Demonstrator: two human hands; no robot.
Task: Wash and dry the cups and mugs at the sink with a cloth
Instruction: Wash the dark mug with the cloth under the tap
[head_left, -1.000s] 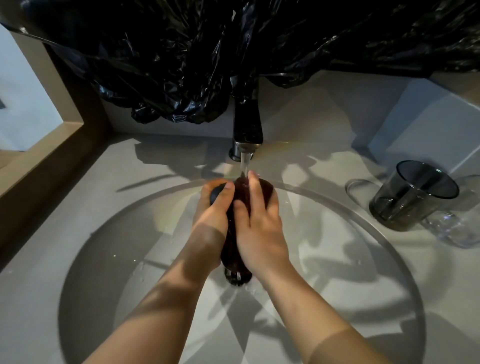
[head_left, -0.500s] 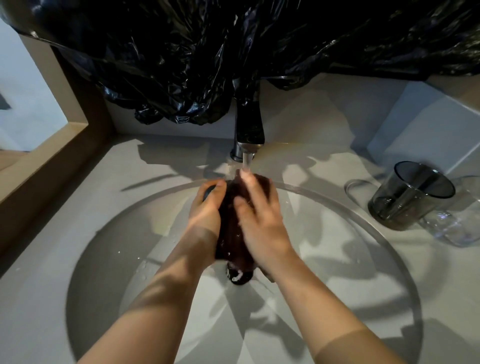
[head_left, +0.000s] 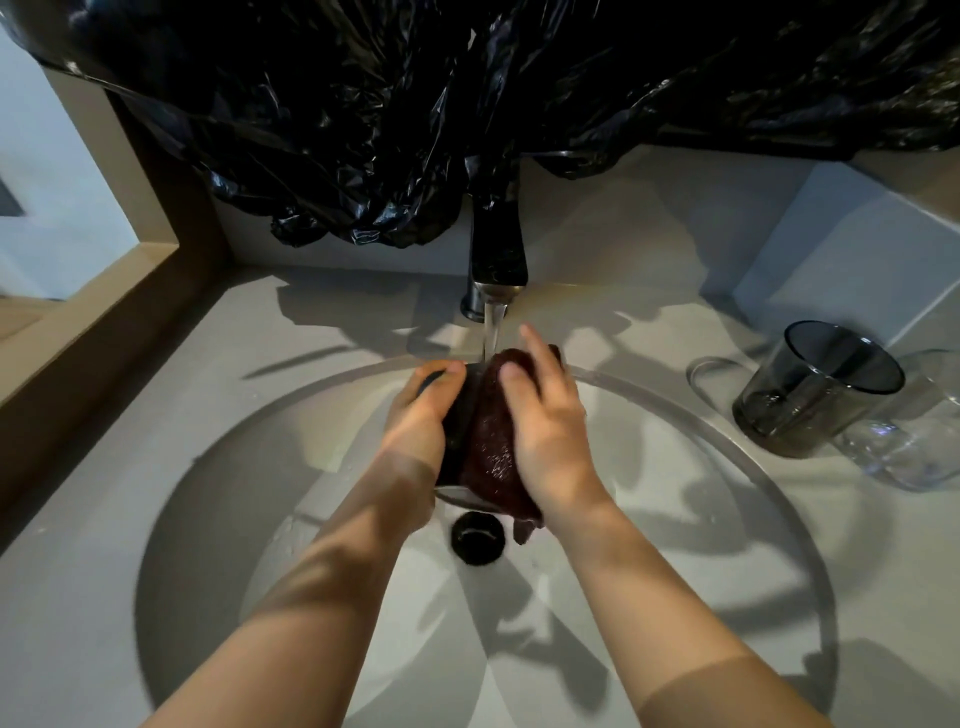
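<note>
One cup (head_left: 456, 431) in left hand (head_left: 415, 415), cloth (head_left: 493, 447) under right hand (head_left: 553, 436); tap (head_left: 497, 249) running

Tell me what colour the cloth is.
The cloth is dark maroon, best seen in the head view.

1. Dark cup (head_left: 457, 426): tilted, directly below the tap (head_left: 497, 249), in its stream.
2. Dark red cloth (head_left: 493, 441): wet, draped over that cup.
3. Smoky tumbler (head_left: 810, 395), clear glass (head_left: 904, 447): side by side, right of the tap.

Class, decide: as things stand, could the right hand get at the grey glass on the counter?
Probably yes: nothing stands between the right hand and the grey glass, but it must first let go of the cloth.
</note>
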